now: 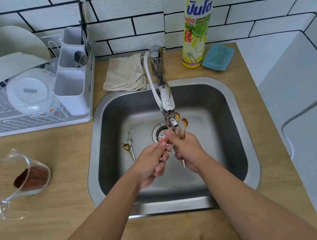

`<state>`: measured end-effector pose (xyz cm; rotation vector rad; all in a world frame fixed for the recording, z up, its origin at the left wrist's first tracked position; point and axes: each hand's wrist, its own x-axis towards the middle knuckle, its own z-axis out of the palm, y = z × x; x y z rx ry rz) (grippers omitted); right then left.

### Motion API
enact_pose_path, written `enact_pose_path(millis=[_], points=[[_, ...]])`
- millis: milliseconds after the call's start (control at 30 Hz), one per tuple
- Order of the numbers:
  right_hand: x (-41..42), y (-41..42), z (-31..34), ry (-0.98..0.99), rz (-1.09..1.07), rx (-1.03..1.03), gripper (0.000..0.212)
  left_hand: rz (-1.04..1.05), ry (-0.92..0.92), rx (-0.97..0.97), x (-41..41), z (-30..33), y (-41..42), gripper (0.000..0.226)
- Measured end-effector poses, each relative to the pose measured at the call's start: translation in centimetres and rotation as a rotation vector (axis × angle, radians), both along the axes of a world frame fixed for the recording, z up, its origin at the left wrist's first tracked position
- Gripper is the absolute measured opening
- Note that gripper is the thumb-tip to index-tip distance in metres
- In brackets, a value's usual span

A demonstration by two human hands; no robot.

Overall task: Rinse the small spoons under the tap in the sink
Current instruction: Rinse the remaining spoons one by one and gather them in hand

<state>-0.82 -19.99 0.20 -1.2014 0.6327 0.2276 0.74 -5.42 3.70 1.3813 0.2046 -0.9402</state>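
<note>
Centrally, the square stainless steel sink (pixel 223 130) holds both hands under the chrome tap (pixel 167 106). Right hand (pixel 187 152) clasps small brown-stained spoons (pixel 183 125) upright, bowls beside the spout; left hand (pixel 151 160) seemingly pinches one handle. Two more small spoons (pixel 129 148) lie left.

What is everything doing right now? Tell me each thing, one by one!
Tap: spout over the sink; water flow unclear.
Right hand: gripping small spoons, bowls up, stained brown.
Left hand: fingers pinched by the spout.
Two spoons: lying in the sink.
Measuring cup: upright, holds brown grounds.
Dish soap bottle: standing, capped.
</note>
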Motion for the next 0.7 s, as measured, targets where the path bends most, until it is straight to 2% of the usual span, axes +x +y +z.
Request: enact_pose_path(millis=[67,200,267,467,633,700], points=[[0.3,-0.5,0.3,-0.005,-0.018,-0.043,0.02,-0.021,-0.072,0.053,0.8,-0.1,-0.7,0.029],[1.4,-2.7,1.1,-0.031,-0.312,-0.065,0.033,-0.083,-0.158,0.116,2.1,-0.7,-1.5,0.026],[1.5,-3.6,1.4,-0.033,-0.375,-0.054,0.039,-0.091,-0.174,0.117,2.2,-1.0,-1.8,0.023],[1.0,-3.2,1.4,-0.043,-0.297,-0.002,0.029,0.053,-0.178,0.136,2.4,-1.0,-4.8,0.038],[1.1,-3.6,1.7,-0.036,-0.317,-0.059,0.033,0.057,-0.044,-0.11,1.8,-1.2,-4.0,0.02],[0.9,-3.2,1.8,-0.039,-0.297,-0.053,0.031,0.088,-0.056,-0.063,1.7,-1.3,-3.8,0.021]])
